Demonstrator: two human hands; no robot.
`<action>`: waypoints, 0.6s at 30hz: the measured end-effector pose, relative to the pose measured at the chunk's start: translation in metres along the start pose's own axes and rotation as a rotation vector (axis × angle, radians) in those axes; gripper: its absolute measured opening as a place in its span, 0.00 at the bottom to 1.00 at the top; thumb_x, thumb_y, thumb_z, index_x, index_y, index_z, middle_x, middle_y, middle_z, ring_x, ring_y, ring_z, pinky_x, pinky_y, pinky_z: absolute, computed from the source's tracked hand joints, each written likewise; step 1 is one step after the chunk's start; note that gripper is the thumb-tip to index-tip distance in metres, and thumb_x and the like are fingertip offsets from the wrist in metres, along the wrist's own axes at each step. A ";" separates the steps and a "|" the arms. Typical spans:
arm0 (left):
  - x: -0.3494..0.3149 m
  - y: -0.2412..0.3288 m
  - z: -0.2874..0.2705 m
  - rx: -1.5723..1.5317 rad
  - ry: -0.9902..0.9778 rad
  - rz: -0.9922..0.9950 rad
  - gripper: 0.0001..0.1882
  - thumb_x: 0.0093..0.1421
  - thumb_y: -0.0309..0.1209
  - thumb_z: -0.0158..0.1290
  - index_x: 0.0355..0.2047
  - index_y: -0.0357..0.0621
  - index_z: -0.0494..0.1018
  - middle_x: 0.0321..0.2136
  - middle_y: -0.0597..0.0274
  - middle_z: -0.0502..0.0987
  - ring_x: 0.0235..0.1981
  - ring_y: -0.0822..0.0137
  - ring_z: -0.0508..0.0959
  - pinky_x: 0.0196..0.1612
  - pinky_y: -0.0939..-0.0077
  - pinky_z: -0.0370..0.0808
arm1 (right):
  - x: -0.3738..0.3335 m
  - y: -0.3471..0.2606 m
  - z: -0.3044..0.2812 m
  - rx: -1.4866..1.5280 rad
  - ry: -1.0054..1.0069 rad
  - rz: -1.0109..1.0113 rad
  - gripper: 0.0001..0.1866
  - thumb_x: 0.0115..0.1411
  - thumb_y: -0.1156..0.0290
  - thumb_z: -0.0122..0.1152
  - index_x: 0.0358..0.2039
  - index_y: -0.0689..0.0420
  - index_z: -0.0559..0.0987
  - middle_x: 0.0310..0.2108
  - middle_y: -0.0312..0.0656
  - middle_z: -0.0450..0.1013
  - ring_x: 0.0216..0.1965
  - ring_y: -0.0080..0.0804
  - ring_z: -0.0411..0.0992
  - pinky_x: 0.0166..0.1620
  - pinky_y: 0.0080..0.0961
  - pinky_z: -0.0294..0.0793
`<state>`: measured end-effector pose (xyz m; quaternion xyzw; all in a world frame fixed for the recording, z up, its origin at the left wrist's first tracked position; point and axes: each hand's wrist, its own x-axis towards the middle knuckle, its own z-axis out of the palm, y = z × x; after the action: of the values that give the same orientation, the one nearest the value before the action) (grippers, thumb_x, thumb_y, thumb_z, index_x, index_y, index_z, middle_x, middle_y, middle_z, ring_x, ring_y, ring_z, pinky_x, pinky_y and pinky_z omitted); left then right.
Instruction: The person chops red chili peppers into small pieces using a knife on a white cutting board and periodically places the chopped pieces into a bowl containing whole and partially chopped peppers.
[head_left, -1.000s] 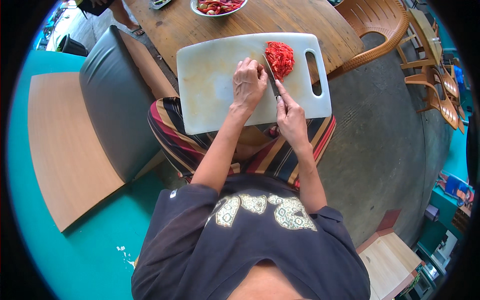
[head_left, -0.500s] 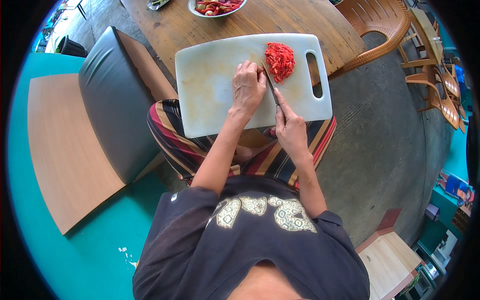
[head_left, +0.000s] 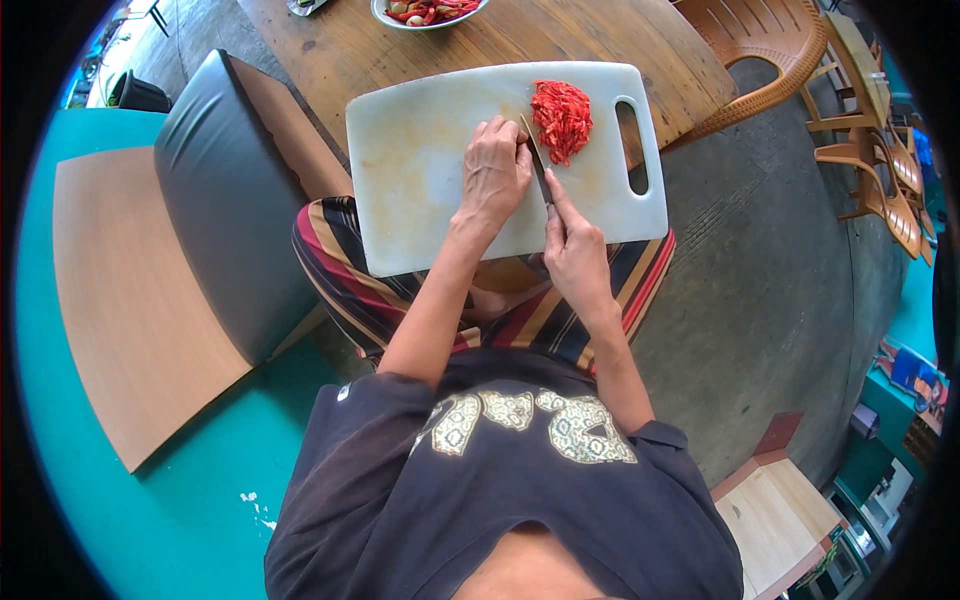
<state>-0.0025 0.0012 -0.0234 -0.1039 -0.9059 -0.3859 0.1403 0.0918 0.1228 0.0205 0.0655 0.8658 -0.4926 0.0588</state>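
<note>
A white cutting board (head_left: 410,150) lies across my lap, against the wooden table. My left hand (head_left: 494,172) rests on its middle, with the fingers curled down and closed. Whatever lies under the fingertips is hidden. My right hand (head_left: 578,250) grips a small knife (head_left: 537,158) by the handle, its forefinger stretched along the back of the blade. The blade points away from me, right beside the left fingertips. Just right of the blade sits a heap of chopped red chili (head_left: 562,122), apart from both hands.
A bowl (head_left: 432,20) of red chilies and small pale bulbs stands on the wooden table (head_left: 570,30), beyond the board. A grey padded seat (head_left: 235,210) is at my left. To the right are a brown woven chair (head_left: 765,50) and the grey floor (head_left: 770,290).
The knife and my right hand have shifted very slightly left, toward the left fingers. My left hand stays in place, and the chili heap looks the same.
</note>
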 end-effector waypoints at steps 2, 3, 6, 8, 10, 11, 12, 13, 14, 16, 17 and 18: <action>0.000 0.000 -0.002 0.002 -0.022 -0.001 0.03 0.54 0.22 0.56 0.30 0.35 0.76 0.31 0.51 0.76 0.37 0.50 0.76 0.43 0.59 0.73 | 0.009 0.011 0.007 -0.071 0.104 -0.200 0.25 0.68 0.78 0.47 0.65 0.53 0.68 0.21 0.49 0.67 0.19 0.28 0.70 0.31 0.33 0.73; 0.000 -0.001 -0.002 0.005 -0.011 0.004 0.03 0.54 0.22 0.56 0.30 0.35 0.76 0.31 0.51 0.76 0.37 0.50 0.76 0.43 0.59 0.73 | 0.010 0.009 0.007 -0.070 0.107 -0.205 0.25 0.68 0.78 0.47 0.65 0.53 0.68 0.21 0.49 0.67 0.19 0.28 0.70 0.31 0.33 0.73; -0.002 -0.002 0.003 -0.002 0.024 0.004 0.03 0.54 0.23 0.56 0.30 0.35 0.76 0.31 0.51 0.77 0.37 0.50 0.76 0.43 0.59 0.73 | 0.008 0.007 0.004 -0.014 0.056 -0.118 0.25 0.68 0.77 0.46 0.65 0.53 0.68 0.23 0.49 0.69 0.20 0.27 0.69 0.32 0.31 0.73; -0.002 -0.004 0.006 -0.012 0.047 -0.001 0.03 0.55 0.23 0.57 0.30 0.35 0.76 0.31 0.51 0.77 0.37 0.50 0.76 0.43 0.59 0.73 | -0.006 0.013 -0.002 -0.001 -0.002 -0.024 0.25 0.68 0.77 0.46 0.65 0.52 0.68 0.22 0.45 0.69 0.21 0.25 0.68 0.32 0.29 0.73; -0.003 -0.003 0.005 -0.008 0.076 -0.048 0.04 0.55 0.24 0.58 0.30 0.36 0.76 0.31 0.51 0.77 0.36 0.51 0.77 0.42 0.59 0.73 | -0.022 0.015 -0.008 0.050 -0.014 -0.002 0.24 0.68 0.76 0.47 0.65 0.53 0.69 0.28 0.55 0.72 0.28 0.39 0.73 0.38 0.34 0.73; -0.002 -0.004 0.004 -0.007 0.078 -0.045 0.04 0.55 0.24 0.58 0.30 0.36 0.76 0.31 0.51 0.77 0.36 0.51 0.77 0.42 0.59 0.73 | -0.025 0.016 -0.011 0.102 -0.029 0.024 0.24 0.67 0.76 0.48 0.64 0.53 0.69 0.34 0.65 0.74 0.35 0.53 0.79 0.43 0.39 0.74; 0.000 -0.006 0.002 -0.019 0.067 -0.055 0.04 0.56 0.25 0.59 0.30 0.36 0.77 0.31 0.51 0.77 0.35 0.52 0.78 0.41 0.60 0.74 | -0.026 0.017 -0.013 0.101 -0.024 0.024 0.24 0.67 0.76 0.48 0.64 0.53 0.69 0.34 0.65 0.74 0.35 0.53 0.79 0.43 0.39 0.74; 0.002 -0.008 0.000 -0.030 0.056 -0.065 0.05 0.57 0.26 0.60 0.30 0.36 0.77 0.30 0.51 0.78 0.33 0.52 0.78 0.40 0.61 0.74 | -0.025 0.018 -0.016 0.101 -0.025 0.020 0.24 0.67 0.76 0.48 0.64 0.52 0.69 0.37 0.64 0.75 0.39 0.53 0.79 0.46 0.37 0.74; 0.003 -0.012 -0.001 -0.046 0.055 -0.061 0.06 0.59 0.27 0.59 0.32 0.35 0.78 0.31 0.50 0.79 0.31 0.53 0.79 0.38 0.64 0.75 | -0.024 0.018 -0.017 0.102 -0.027 0.015 0.24 0.67 0.76 0.48 0.64 0.52 0.70 0.41 0.64 0.76 0.43 0.52 0.79 0.49 0.35 0.74; 0.003 -0.013 -0.007 -0.067 0.071 -0.062 0.07 0.60 0.28 0.59 0.33 0.35 0.79 0.31 0.50 0.79 0.31 0.54 0.79 0.37 0.65 0.75 | -0.020 0.005 -0.022 0.131 -0.068 0.136 0.24 0.68 0.75 0.48 0.64 0.52 0.70 0.45 0.63 0.75 0.48 0.52 0.77 0.52 0.35 0.72; 0.003 -0.014 -0.012 -0.086 0.089 -0.065 0.08 0.61 0.28 0.58 0.34 0.35 0.79 0.31 0.50 0.80 0.31 0.56 0.80 0.37 0.66 0.75 | -0.017 0.000 -0.022 0.160 -0.113 0.256 0.24 0.68 0.75 0.47 0.64 0.52 0.70 0.50 0.63 0.74 0.52 0.52 0.75 0.55 0.34 0.71; 0.004 -0.012 -0.018 -0.089 0.089 -0.061 0.08 0.61 0.28 0.58 0.34 0.35 0.79 0.31 0.50 0.80 0.31 0.56 0.80 0.37 0.66 0.75 | -0.014 0.003 -0.020 0.160 -0.109 0.255 0.24 0.68 0.75 0.47 0.64 0.52 0.70 0.50 0.63 0.74 0.52 0.52 0.75 0.55 0.34 0.71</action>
<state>-0.0071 -0.0203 -0.0180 -0.0650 -0.8835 -0.4340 0.1638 0.1054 0.1409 0.0311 0.1525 0.8041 -0.5512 0.1621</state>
